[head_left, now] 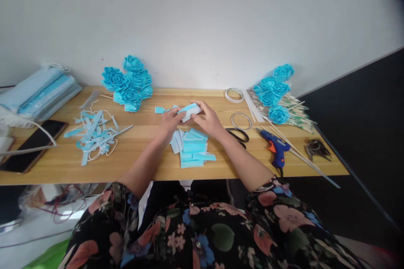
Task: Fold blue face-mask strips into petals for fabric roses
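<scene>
My left hand (169,121) and my right hand (208,120) meet above the middle of the wooden table (142,164), both pinched on one light blue folded fabric piece (190,110) held between them. Just under my hands lies a pile of cut blue pieces (192,148). A few more small blue scraps (160,110) lie beyond my left hand.
Blue fabric roses (129,82) lie at the back left, more roses on sticks (274,92) at the back right. Cut strips and ear loops (93,134), a phone (33,145) and stacked masks (41,92) are left. Tape rolls (241,120), scissors (237,134) and a blue glue gun (276,148) are right.
</scene>
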Demonstrator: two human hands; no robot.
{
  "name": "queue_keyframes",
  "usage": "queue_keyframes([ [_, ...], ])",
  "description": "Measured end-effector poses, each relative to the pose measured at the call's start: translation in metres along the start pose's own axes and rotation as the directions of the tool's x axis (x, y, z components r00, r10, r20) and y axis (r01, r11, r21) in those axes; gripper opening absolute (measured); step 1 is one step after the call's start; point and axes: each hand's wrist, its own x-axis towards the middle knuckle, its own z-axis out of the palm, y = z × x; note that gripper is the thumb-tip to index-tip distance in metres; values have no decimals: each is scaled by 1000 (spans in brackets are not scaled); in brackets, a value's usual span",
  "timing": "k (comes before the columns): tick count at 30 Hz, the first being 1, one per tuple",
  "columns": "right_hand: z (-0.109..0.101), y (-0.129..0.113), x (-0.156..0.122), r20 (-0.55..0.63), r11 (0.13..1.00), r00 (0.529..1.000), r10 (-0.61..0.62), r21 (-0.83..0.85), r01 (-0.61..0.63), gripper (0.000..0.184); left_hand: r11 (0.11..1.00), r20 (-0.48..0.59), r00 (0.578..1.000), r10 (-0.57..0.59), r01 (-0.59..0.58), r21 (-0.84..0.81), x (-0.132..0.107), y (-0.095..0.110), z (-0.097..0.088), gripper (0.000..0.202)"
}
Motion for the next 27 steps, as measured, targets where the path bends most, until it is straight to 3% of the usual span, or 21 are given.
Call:
queue_keyframes([
  [3, -3, 2, 2, -75, 994, 994, 74, 88, -67, 23, 999, 42, 999, -22, 21, 34, -1, 1, 1, 33],
  [9, -3, 3, 2, -67, 989, 992, 105, 113, -97, 22, 993, 54, 998, 43, -48, 106, -1, 2, 2, 33],
  [15, -1, 1, 1, -70, 993, 993, 91, 80, -85, 21, 987, 40, 999, 12, -19, 162, 0, 0, 0, 33],
  [22, 0, -1, 1, -115, 1000, 993, -15, -16, 13, 13, 990, 25, 1000, -8, 5, 143, -1, 2, 0, 36],
  [27, 0, 2, 1, -94, 985, 988, -123, -136, 110, 10, 995, 35, 994, -103, 103, 20, 0, 2, -1, 37],
])
